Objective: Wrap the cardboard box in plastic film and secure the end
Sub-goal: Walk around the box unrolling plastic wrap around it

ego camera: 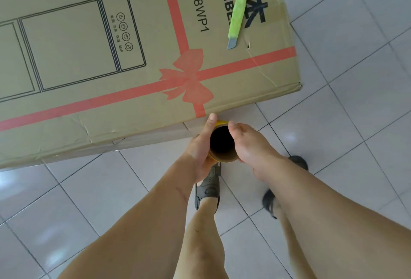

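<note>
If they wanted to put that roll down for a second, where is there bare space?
The cardboard box top is bare left of the green utility knife, across the printed drawing. Open floor tiles lie right of the box. It is crowded near both hands on the roll, above the feet.

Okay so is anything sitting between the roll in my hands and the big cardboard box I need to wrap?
Nothing visible. Your left hand and right hand hold the brown cardboard-cored film roll right beside the large tan cardboard box. The green utility knife lies on the box top, so film passing over there could catch it.
</note>
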The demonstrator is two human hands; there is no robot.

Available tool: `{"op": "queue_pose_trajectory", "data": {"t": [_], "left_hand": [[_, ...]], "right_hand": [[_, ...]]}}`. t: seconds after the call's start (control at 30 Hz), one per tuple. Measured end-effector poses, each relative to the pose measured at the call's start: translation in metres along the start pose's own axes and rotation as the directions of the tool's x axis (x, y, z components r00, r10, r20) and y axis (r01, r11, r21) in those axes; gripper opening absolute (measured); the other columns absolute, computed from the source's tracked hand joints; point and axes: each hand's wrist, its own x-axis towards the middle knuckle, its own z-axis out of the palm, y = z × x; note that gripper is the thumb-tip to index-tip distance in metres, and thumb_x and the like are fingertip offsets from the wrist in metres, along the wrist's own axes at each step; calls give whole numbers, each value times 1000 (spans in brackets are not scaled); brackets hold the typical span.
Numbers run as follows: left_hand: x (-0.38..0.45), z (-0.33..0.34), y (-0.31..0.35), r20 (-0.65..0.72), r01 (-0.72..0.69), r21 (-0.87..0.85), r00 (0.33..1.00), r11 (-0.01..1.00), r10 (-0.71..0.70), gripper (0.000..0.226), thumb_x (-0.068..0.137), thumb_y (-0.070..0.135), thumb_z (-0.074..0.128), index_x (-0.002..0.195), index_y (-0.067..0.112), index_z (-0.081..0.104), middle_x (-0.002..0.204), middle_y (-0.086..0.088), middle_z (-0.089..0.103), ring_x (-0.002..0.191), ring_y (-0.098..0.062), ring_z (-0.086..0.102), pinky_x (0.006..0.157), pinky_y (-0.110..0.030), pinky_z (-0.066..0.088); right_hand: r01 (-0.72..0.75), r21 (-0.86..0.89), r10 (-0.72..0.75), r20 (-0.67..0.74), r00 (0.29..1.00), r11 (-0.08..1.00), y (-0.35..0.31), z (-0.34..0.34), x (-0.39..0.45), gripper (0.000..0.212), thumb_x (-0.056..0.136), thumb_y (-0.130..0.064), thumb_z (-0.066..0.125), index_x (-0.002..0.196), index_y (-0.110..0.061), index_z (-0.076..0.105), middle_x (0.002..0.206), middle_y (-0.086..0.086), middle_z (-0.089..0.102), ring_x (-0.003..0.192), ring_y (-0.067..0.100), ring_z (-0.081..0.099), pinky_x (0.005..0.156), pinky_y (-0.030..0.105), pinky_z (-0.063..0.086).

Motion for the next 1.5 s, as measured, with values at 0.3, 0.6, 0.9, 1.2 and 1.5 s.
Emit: {"op": "queue_pose_trajectory", "data": {"t": [0.3,0.6,0.9,1.2,1.5], "left_hand": [[13,24,-6,-58,-43,21,997,999,44,80,87,73,74,139,11,73,125,-11,81,112,-28,74,92,-37,57],[18,69,-23,-61,-19,-159,998,987,9,86,96,81,52,146,14,67,134,-16,77,122,-31,74,89,-40,63],[10,104,-7,-300,-115,-69,950,991,90,86,85,82,65,134,12,72,124,-15,81,113,-32,79,106,-50,61],[9,136,-32,-171,-49,-39,984,998,42,74,97,83,48,137,26,72,131,-3,80,123,-21,73,104,-40,58],[21,140,-13,-67,-6,-78,998,997,1,93,95,87,42,138,10,70,127,-16,80,122,-32,76,111,-49,58]], "right_hand": [[-135,216,112,115,987,967,12,-26,14,73,89,-75,36,144,-27,43,141,2,52,121,25,54,92,42,55],[2,-134,3,38,999,991,10,-68,11,59,106,-48,18,141,-9,44,142,14,52,128,33,49,96,35,38],[-41,137,13,195,981,990,20,-93,21,58,101,-61,23,145,-28,43,144,3,50,122,26,51,104,47,46],[116,-76,-105,129,986,990,30,-120,32,53,105,-49,23,151,-25,35,152,4,43,135,26,43,105,34,35],[34,-57,-29,73,997,998,26,-131,37,56,104,-54,23,143,-21,45,145,7,49,130,29,47,101,34,39]]}}
